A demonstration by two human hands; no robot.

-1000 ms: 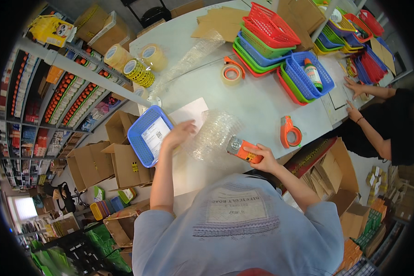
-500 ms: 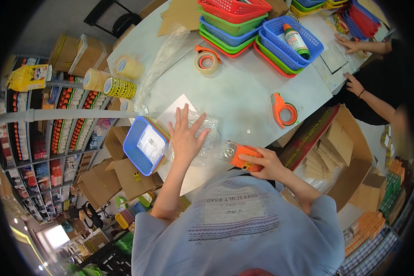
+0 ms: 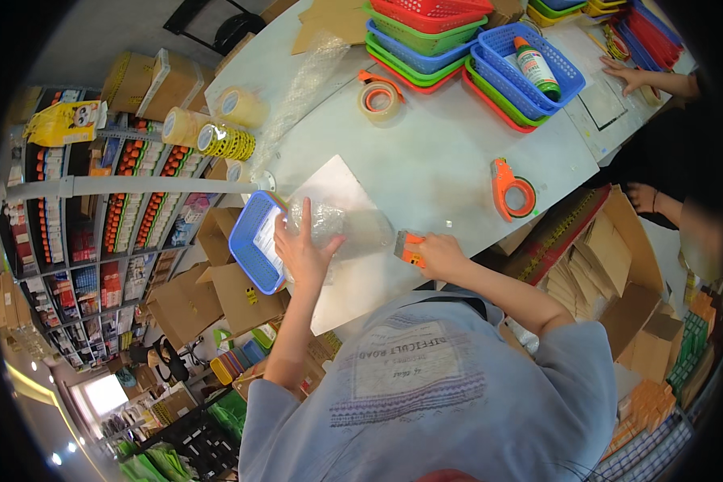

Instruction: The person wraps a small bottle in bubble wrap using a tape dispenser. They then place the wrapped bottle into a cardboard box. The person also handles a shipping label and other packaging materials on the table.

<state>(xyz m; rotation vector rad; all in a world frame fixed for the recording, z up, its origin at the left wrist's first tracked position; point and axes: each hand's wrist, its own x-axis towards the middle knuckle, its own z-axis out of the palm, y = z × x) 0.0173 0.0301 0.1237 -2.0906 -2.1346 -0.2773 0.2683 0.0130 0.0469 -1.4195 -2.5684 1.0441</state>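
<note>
On bubble wrap (image 3: 341,229): flat left hand (image 3: 301,253)

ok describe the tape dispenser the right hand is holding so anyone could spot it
On the pale table, follow the right hand at the near edge. The small orange tape dispenser is in its grip, beside the bubble wrap; the other orange dispenser lies alone, untouched.

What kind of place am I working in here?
Probably a shop stockroom or packing station. The white table carries stacked coloured plastic baskets and an orange tape dispenser, shelves of small boxed goods stand at the left, and flattened brown cardboard boxes wait at the right.
</note>
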